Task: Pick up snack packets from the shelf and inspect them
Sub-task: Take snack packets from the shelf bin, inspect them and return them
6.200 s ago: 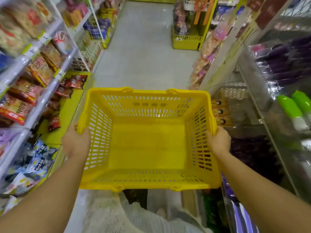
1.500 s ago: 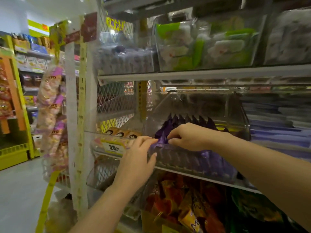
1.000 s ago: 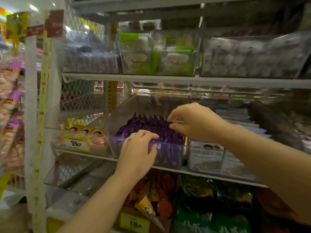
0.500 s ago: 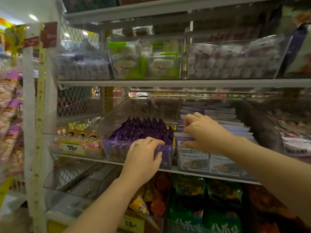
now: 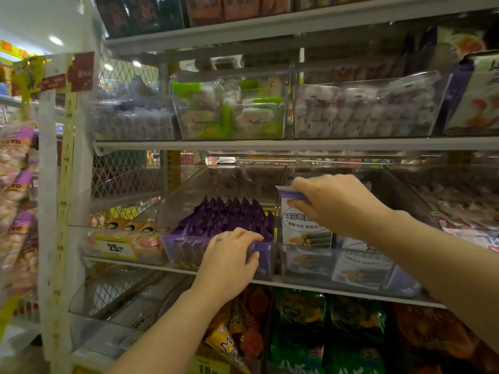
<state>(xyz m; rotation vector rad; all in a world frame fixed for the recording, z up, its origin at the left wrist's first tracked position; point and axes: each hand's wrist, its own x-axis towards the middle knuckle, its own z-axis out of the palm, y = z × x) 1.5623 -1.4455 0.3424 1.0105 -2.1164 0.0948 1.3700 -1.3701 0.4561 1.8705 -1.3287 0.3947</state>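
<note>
a white packet [image 5: 299, 225] is pinched at its purple top edge by the right hand [image 5: 337, 203], with the thumb pressed on its face and the fingers curled over the top. the packet is held upright at the hand's 7 o'clock, its lower end behind the front wall of a clear bin [image 5: 307, 265]. at 8 o'clock from this hand, the left hand [image 5: 229, 263] is curled over the front rim of the neighbouring bin [image 5: 183, 249], fingertips touching the purple packets [image 5: 229, 214] inside.
</note>
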